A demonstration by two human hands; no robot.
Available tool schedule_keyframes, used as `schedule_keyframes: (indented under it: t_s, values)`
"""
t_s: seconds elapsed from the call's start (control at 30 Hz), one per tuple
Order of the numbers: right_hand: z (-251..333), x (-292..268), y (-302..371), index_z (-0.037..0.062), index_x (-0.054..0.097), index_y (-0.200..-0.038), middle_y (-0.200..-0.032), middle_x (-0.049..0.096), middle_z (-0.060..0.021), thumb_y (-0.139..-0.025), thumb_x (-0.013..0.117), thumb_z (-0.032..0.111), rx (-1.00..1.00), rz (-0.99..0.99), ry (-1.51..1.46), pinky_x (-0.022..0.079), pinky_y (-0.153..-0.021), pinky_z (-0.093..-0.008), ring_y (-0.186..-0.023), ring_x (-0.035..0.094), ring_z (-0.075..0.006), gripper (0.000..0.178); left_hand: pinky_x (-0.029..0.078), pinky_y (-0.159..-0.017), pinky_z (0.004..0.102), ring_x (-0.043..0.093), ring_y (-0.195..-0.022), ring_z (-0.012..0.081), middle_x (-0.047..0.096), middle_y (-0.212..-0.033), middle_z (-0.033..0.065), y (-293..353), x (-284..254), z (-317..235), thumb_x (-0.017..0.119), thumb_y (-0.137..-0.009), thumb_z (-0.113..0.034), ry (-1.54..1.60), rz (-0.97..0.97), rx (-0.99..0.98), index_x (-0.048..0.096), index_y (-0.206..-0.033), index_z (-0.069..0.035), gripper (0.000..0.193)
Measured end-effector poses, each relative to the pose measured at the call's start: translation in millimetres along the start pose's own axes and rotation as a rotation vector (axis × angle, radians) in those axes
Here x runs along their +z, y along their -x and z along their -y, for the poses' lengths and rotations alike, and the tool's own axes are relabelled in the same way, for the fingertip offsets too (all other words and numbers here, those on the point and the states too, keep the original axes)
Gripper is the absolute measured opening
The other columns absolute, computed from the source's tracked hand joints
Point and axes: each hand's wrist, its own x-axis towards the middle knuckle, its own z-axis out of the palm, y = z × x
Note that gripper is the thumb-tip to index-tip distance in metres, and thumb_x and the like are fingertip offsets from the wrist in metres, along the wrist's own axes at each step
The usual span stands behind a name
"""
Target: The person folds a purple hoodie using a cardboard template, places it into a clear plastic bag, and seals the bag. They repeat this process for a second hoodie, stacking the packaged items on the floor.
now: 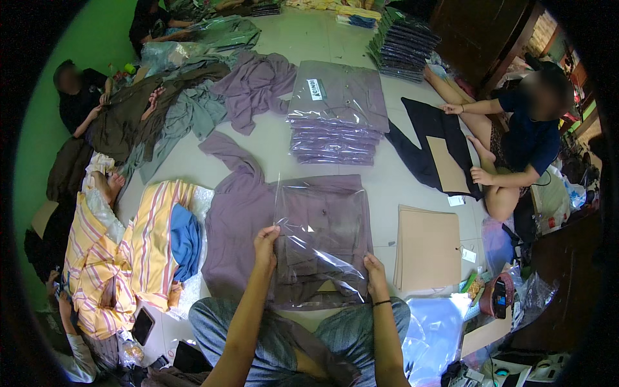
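Note:
A clear plastic bag (309,238) is stretched out flat before my crossed legs. My left hand (265,245) pinches its left edge. On the opposite side, my right hand (375,274) has fingers closed on the bag's lower right edge. Beneath the film lies a mauve shirt (235,213), partly folded, its loose fabric spread to the left and up. Whether any of the shirt is inside the bag, I cannot tell. A bit of brown card (327,286) shows at the shirt's near end.
Beyond the shirt stands a stack of bagged mauve shirts (335,138). Cardboard sheets (429,251) and clear bags (435,329) lie on the right. A person (538,122) there handles a black garment (445,151). Striped shirts (151,242) lie left; other people sit beyond.

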Motion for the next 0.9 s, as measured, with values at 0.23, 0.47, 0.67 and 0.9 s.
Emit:
schedule_keyframes:
  t_s: [0.23, 0.47, 0.67, 0.9]
  values:
    - [6.4, -4.9, 11.4, -0.0049, 0.050, -0.106, -0.094, 0.058, -0.0095, -0.081, 0.052, 0.014, 0.030, -0.013, 0.734, 0.041, -0.077, -0.0267, -0.087, 0.053, -0.0149, 0.032, 0.039, -0.059, 0.0219, 0.047, -0.065, 0.0089, 0.054, -0.073, 0.0013, 15.1, -39.7, -13.7, 0.067, -0.069, -0.018, -0.576, 0.057, -0.192, 0.057, -0.089, 0.001, 0.029]
    - [8.9, -4.7, 15.2, -0.0018, 0.056, -0.094, -0.081, 0.061, -0.0093, -0.073, 0.062, 0.014, -0.088, 0.052, 0.409, 0.044, -0.068, -0.0249, -0.075, 0.056, -0.0143, 0.027, 0.040, -0.062, 0.0222, 0.050, -0.071, 0.0098, 0.056, -0.080, 0.0022, 34.0, -44.3, -8.1, 0.061, -0.073, -0.012, -0.230, 0.330, -0.209, 0.054, -0.096, 0.002, 0.027]
    - [0.3, 0.2, 14.0, 0.0003, 0.058, -0.090, -0.075, 0.061, -0.0089, -0.067, 0.068, 0.018, -0.057, -0.104, 0.767, 0.044, -0.062, -0.0265, -0.068, 0.056, -0.0148, 0.031, 0.042, -0.065, 0.0238, 0.052, -0.072, 0.0110, 0.057, -0.082, 0.0038, 27.3, -62.6, 8.0, 0.056, -0.077, -0.008, -0.612, 0.186, -0.053, 0.049, -0.103, 0.003, 0.029]
    - [6.5, 8.7, 24.7, -0.0006, 0.056, -0.087, -0.072, 0.059, -0.0127, -0.068, 0.067, 0.019, -0.233, -0.066, 0.914, 0.045, -0.058, -0.0291, -0.064, 0.056, -0.0188, 0.030, 0.043, -0.064, 0.0277, 0.054, -0.070, 0.0163, 0.057, -0.086, 0.0078, 43.3, -76.5, 27.1, 0.056, -0.076, -0.010, -0.469, 0.193, -0.157, 0.047, -0.105, -0.001, 0.031]
